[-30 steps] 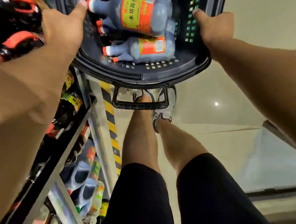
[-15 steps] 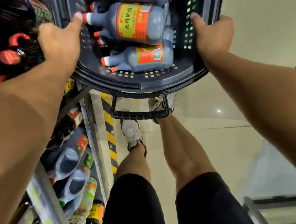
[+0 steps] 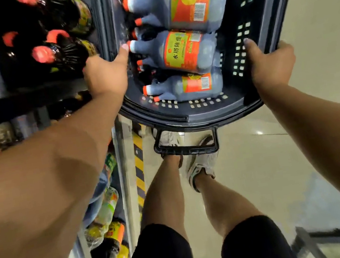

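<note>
A: In the head view, where is the basket, and who has it?

B: The black plastic basket (image 3: 217,108) is up in the air in front of the person, right beside the shelf (image 3: 26,100). The left hand (image 3: 107,76) grasps the left rim, with the thumb laid inside near a jug cap. Its fingers are behind the wall, so I do not see them. The right hand (image 3: 270,64) is clenched around the right rim, thumb inside and fingers outside.

A: How will it handle, do you think?

B: Heavy, I judge. Several full jugs (image 3: 186,52) of dark liquid lie on their sides in it, touching each other. The walls are perforated plastic and may bend a little under such a load. The jugs look smooth, so they can slide if the basket tilts, and then the weight goes to one side.

A: So where to hold it?

B: The two long rims, as now, seem best, because the load is shared. The carry handle (image 3: 186,148) hangs loose under the near end, and one hand there would bear everything.

A: And the room around?

B: On the left it is narrow: the shelf edge and the dark bottles (image 3: 57,53) are just beside the left knuckles. On the right and below, the floor (image 3: 280,156) is open, with only the person's own feet under the basket.
</note>
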`<state>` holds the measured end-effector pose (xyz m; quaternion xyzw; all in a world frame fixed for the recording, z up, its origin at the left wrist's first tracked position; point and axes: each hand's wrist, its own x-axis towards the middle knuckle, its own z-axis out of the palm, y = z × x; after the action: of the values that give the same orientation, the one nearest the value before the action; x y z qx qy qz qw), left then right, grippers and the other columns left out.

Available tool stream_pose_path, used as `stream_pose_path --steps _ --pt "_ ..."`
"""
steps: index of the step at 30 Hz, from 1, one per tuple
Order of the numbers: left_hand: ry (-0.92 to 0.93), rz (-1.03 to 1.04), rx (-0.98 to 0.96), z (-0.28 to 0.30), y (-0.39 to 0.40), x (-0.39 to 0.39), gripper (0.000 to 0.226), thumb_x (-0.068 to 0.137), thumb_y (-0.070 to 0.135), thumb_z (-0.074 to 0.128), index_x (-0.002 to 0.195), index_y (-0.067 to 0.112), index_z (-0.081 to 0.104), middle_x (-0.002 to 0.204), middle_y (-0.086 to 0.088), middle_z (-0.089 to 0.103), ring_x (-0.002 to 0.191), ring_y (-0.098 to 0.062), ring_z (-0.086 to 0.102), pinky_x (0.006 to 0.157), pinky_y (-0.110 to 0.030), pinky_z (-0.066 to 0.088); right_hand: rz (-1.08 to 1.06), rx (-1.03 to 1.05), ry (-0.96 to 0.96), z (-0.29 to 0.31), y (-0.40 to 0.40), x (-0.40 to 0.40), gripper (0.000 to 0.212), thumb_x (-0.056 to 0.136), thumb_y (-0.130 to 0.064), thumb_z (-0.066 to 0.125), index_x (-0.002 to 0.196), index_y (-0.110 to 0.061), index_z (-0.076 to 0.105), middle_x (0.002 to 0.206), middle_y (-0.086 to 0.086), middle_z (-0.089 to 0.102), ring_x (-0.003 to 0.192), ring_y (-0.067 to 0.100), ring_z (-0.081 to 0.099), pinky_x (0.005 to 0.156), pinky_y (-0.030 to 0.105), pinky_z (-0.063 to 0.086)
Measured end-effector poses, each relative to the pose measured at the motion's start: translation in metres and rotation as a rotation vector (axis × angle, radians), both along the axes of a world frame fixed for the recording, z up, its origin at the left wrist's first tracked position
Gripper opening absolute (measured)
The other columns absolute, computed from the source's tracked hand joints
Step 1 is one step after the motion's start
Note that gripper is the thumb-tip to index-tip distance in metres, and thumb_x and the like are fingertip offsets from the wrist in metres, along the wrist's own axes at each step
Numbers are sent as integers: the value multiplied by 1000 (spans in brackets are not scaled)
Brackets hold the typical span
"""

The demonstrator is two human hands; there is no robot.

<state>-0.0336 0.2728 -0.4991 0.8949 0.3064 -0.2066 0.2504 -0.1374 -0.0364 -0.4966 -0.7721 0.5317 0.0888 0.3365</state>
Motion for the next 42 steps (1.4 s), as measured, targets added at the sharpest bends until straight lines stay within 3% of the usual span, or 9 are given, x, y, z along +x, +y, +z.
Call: stream_pose_path --steps 5,9,13,18,23,29,33,36,42 --pt "-8 -33 65 8 10 -46 61 85 68 71 114 14 77 112 -7 78 108 -30 71 83 -32 51 5 35 -11 2 16 -41 70 74 -70 71 100 -5 72 94 13 76 89 34 72 87 51 59" --pt "-19 -12 44 6 23 -82 57 85 66 71 114 17 78 105 -1 76 99 -21 71 76 -23 45 19 88 -45 5 26 -75 45 82 -58 75 97 -16 73 87 -3 73 84 21 71 84 39 60" --pt "-27 -2 38 4 32 -116 61 85 65 73 118 14 76 102 3 73 93 -14 68 76 -20 45 23 105 -59 -1 33 -111 56 83 -58 75 105 -6 75 93 8 78 89 29 74 83 39 59" --pt "-65 39 -19 1 51 -157 74 71 76 69 114 18 78 102 2 80 94 -19 77 86 -35 63 10 128 -51 -5 49 -157 61 85 -60 74 107 -4 74 95 13 79 89 30 74 80 40 60" --pt "-18 23 -23 1 66 -194 75 69 76 69 114 17 77 103 0 80 95 -21 76 88 -39 62 -36 164 -8 -6 67 -200 80 78 -73 68 123 -7 71 96 6 78 90 26 74 88 41 61" --pt "17 9 -14 -7 99 -240 87 63 85 70 114 15 77 102 -3 80 96 -27 77 88 -43 64 -133 251 25 -3 94 -257 53 82 -57 76 108 -12 74 99 6 79 90 26 76 89 44 62" --pt "92 -41 -29 15 100 -270 63 86 58 77 122 7 74 115 -11 78 111 -32 73 92 -38 57 -175 261 43 5 111 -287 40 89 -44 80 110 -10 74 96 3 75 92 25 74 88 36 59" --pt "134 -37 -39 19 111 -292 52 89 53 76 116 10 78 103 -9 77 99 -28 72 82 -34 53 -202 291 67 13 124 -309 37 90 -42 79 112 -13 75 97 0 75 94 24 74 92 37 60" --pt "215 -36 -44 26 125 -321 53 89 59 74 113 12 77 98 -7 75 101 -35 74 83 -39 57 -260 353 139 21 140 -340 33 88 -45 82 105 -18 72 96 0 77 95 27 74 97 46 61"
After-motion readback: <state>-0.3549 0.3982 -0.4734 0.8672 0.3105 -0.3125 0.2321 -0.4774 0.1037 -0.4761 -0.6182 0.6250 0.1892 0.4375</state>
